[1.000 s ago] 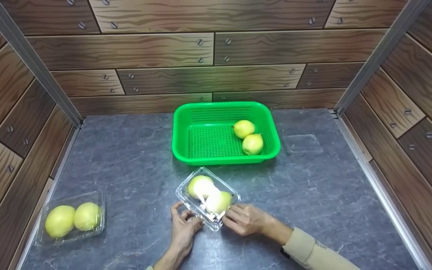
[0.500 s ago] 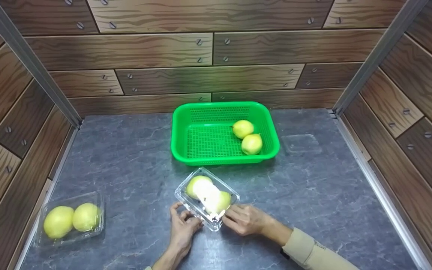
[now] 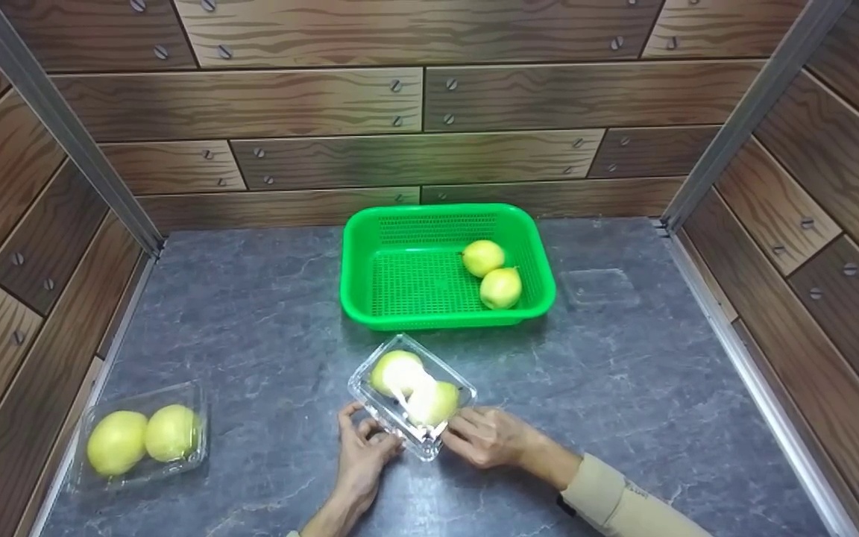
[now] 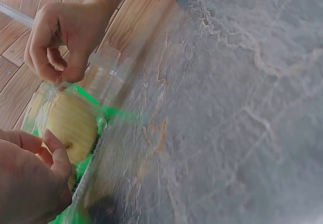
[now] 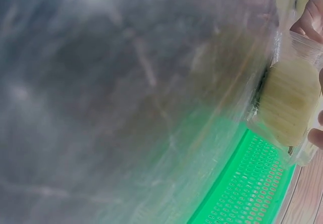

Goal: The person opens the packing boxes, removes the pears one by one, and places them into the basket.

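A clear plastic clamshell box point(image 3: 429, 449) stands turned cornerwise in front of the green basket, with two yellow-green pears point(image 3: 388, 371) inside. Glare hides part of its top. My left hand point(image 3: 361, 456) is at its near left edge, thumb and fingers pinching the rim; the left wrist view shows this hand point(image 4: 35, 176) beside one pear point(image 4: 75, 125). At the near right edge, my right hand point(image 3: 485, 438) pinches the plastic with curled fingers. The left wrist view shows those fingertips of the right hand point(image 4: 63, 42) together on the box's edge.
Behind the box, the green basket point(image 3: 444, 321) holds two pears point(image 3: 500, 288) at its right side. Another clear box point(image 3: 165, 470) with two yellow fruits lies far left. A flat transparent plastic piece point(image 3: 601, 287) lies right of the basket. Wood-patterned walls point(image 3: 511, 156) enclose the grey tabletop.
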A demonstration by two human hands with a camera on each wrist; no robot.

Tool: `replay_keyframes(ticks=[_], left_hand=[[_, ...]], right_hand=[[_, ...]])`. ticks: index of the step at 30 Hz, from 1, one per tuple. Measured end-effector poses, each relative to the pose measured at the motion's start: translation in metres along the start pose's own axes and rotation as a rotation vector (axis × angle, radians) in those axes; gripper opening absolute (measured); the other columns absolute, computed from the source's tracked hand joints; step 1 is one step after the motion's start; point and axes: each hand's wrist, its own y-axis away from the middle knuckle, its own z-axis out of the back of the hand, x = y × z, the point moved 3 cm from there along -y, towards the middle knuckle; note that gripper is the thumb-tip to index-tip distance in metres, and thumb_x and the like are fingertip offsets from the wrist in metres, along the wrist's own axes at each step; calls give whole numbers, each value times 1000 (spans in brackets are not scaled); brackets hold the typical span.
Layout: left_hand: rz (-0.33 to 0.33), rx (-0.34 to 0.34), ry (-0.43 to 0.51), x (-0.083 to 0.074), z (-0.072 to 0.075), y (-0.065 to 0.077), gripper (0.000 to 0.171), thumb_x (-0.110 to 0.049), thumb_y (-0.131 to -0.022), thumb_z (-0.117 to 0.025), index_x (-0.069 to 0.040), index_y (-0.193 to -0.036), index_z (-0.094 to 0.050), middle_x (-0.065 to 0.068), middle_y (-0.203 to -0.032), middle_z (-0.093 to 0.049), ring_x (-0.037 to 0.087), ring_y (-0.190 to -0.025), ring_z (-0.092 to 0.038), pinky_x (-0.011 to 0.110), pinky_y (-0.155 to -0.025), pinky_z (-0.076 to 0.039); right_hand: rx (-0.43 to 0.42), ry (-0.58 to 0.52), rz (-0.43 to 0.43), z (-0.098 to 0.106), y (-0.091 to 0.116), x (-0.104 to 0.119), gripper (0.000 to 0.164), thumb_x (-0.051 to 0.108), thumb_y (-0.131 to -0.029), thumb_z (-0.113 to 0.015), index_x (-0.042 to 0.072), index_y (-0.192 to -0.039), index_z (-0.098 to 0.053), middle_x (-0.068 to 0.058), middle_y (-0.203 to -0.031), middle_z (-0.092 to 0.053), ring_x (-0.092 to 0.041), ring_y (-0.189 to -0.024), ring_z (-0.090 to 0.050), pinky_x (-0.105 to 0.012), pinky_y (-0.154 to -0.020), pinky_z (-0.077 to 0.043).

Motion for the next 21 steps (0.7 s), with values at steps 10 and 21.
replay_keyframes(ticks=[10, 21], left_hand=[[-5, 3, 16, 1, -2, 1, 81, 17, -79, -61, -11, -141, -17, -1, -96, -56, 6, -69, -57, 19, -65, -55], [2, -14, -2, 2, -4, 0, 83, 18, -79, -62, -12, -142, -17, -1, -95, -55, 6, -68, -57, 20, -64, -54]], right_hand=[[-44, 25, 10, 0, 2, -1, 30, 7, -100, -49, 13, -82, -73, 2, -76, -70, -10, -65, -66, -17, -59, -60], [-51, 12, 19, 0, 4, -2, 30, 7, -100, -51, 11, -83, -75, 0, -77, -72, -11, -66, -69, -18, -63, -63]])
